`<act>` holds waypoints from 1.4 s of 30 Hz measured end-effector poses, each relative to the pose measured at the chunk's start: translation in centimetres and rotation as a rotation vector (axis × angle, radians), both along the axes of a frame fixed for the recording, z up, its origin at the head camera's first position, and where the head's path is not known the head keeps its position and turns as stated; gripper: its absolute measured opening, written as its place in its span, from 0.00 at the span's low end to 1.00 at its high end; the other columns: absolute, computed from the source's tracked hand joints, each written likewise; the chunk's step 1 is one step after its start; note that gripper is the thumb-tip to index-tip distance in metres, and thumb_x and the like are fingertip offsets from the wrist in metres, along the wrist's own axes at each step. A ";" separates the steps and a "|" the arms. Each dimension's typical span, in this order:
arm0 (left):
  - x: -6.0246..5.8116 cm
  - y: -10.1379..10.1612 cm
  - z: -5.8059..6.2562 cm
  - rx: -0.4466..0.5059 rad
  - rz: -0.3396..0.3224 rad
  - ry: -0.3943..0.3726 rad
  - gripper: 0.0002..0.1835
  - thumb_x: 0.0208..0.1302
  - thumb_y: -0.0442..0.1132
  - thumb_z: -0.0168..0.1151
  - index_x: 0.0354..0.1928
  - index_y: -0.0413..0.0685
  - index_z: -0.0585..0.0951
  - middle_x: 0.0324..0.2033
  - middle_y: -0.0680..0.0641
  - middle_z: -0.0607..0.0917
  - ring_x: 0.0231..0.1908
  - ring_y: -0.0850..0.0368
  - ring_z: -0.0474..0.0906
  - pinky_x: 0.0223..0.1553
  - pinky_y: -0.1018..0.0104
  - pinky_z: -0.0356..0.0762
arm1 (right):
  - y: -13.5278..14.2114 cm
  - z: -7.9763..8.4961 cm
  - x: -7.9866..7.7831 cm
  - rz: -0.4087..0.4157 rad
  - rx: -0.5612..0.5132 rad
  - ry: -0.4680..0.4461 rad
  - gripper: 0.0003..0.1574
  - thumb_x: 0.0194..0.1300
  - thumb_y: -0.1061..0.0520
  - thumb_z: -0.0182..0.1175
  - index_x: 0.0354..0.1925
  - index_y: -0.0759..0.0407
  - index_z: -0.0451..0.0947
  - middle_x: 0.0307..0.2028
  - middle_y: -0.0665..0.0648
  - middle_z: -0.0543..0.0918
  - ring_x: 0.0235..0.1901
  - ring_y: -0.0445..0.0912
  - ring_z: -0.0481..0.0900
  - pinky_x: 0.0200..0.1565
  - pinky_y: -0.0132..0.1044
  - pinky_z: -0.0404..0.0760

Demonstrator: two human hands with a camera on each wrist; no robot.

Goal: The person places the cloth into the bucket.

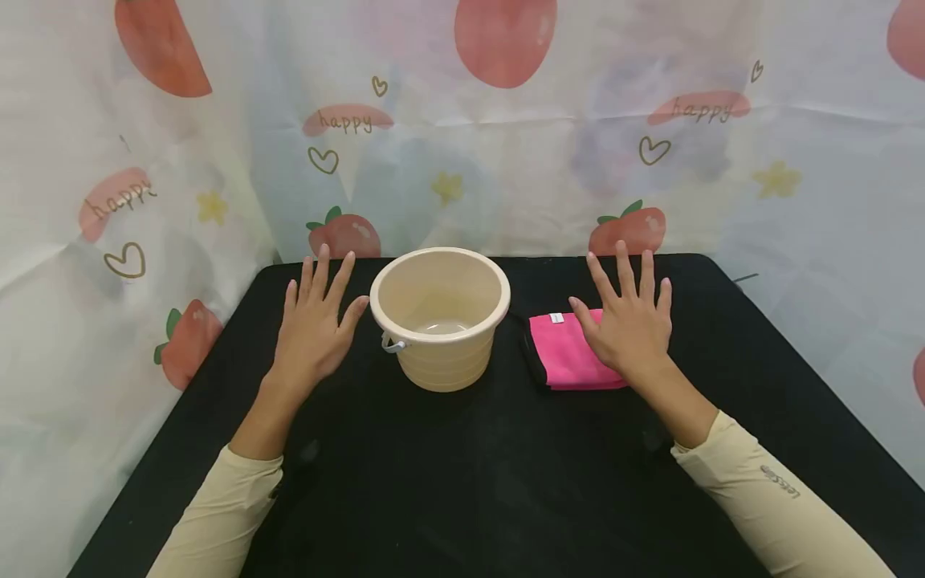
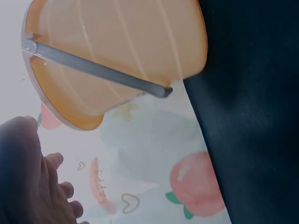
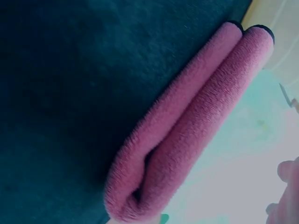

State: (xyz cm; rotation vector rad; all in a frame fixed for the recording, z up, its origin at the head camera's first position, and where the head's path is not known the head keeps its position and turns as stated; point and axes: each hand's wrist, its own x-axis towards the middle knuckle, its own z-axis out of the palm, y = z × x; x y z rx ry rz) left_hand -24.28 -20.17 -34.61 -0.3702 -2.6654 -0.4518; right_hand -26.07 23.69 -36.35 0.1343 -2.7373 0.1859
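A cream plastic bucket [image 1: 444,361] stands upright on the black-covered table, its grey handle [image 2: 98,69] hanging down on the side. Left of it, my left hand [image 1: 312,333] is held with fingers spread, the thumb tip right by the rim in the head view. To the bucket's right lies a folded pink towel [image 1: 567,353] with dark edging and a small white tag. My right hand [image 1: 630,325], fingers spread and holding nothing, overlaps the towel's right part in the head view. From the right wrist, the towel [image 3: 201,116] shows its thick folded layers.
The black tablecloth [image 1: 462,490] covers the table. A pale curtain [image 1: 506,177] printed with fruit, hearts and stars hangs along the back and the left side. Beige sleeves [image 1: 224,506] cover both forearms.
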 end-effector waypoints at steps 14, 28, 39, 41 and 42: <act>-1.9 2.8 -1.1 0.255 -0.240 -0.113 0.37 0.81 0.64 0.31 0.84 0.59 0.46 0.82 0.49 0.38 0.79 0.50 0.29 0.74 0.40 0.31 | 0.7 -1.7 0.2 -0.007 -0.054 -0.276 0.48 0.78 0.32 0.43 0.83 0.51 0.43 0.81 0.67 0.31 0.76 0.66 0.19 0.69 0.69 0.30; -2.7 4.0 -2.0 0.519 -0.324 -0.092 0.33 0.83 0.59 0.37 0.82 0.54 0.55 0.81 0.51 0.50 0.78 0.51 0.48 0.73 0.40 0.49 | 1.1 -0.4 1.2 0.008 -0.119 -0.642 0.53 0.77 0.28 0.38 0.83 0.56 0.38 0.77 0.78 0.35 0.73 0.79 0.35 0.61 0.80 0.51; -3.1 5.4 -3.8 0.911 -0.400 -0.144 0.29 0.83 0.51 0.40 0.78 0.50 0.58 0.72 0.41 0.64 0.67 0.43 0.64 0.67 0.45 0.59 | 3.8 -0.8 -0.2 0.058 -0.212 -0.775 0.54 0.79 0.32 0.40 0.80 0.63 0.31 0.70 0.86 0.53 0.66 0.81 0.57 0.62 0.74 0.59; -3.2 5.6 -4.1 0.978 -0.428 -0.161 0.29 0.82 0.51 0.39 0.78 0.49 0.57 0.72 0.41 0.62 0.67 0.43 0.63 0.67 0.47 0.58 | 4.0 -0.8 -0.3 0.074 -0.231 -0.788 0.54 0.79 0.33 0.39 0.80 0.62 0.29 0.71 0.86 0.52 0.66 0.82 0.58 0.62 0.73 0.59; -3.2 5.7 -4.1 1.002 -0.434 -0.165 0.29 0.81 0.51 0.40 0.78 0.49 0.57 0.71 0.41 0.62 0.67 0.43 0.63 0.67 0.48 0.57 | 4.0 -0.8 -0.3 0.084 -0.236 -0.795 0.54 0.79 0.33 0.40 0.81 0.62 0.29 0.71 0.86 0.52 0.66 0.81 0.58 0.62 0.73 0.59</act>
